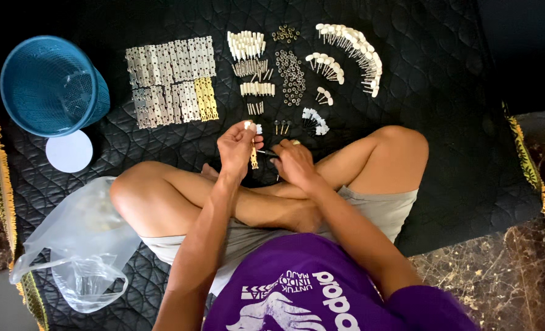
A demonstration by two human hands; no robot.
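2 hands (236, 149) (291, 160) pinch a small gold hinge (254, 158).

A blue mesh basket (50, 86) lies tipped at my left beside a white disc (69, 151); a clear plastic bag (79, 251) sits by my knee.

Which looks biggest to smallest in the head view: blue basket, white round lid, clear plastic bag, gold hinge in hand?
1. clear plastic bag, though nearer the camera
2. blue basket
3. white round lid
4. gold hinge
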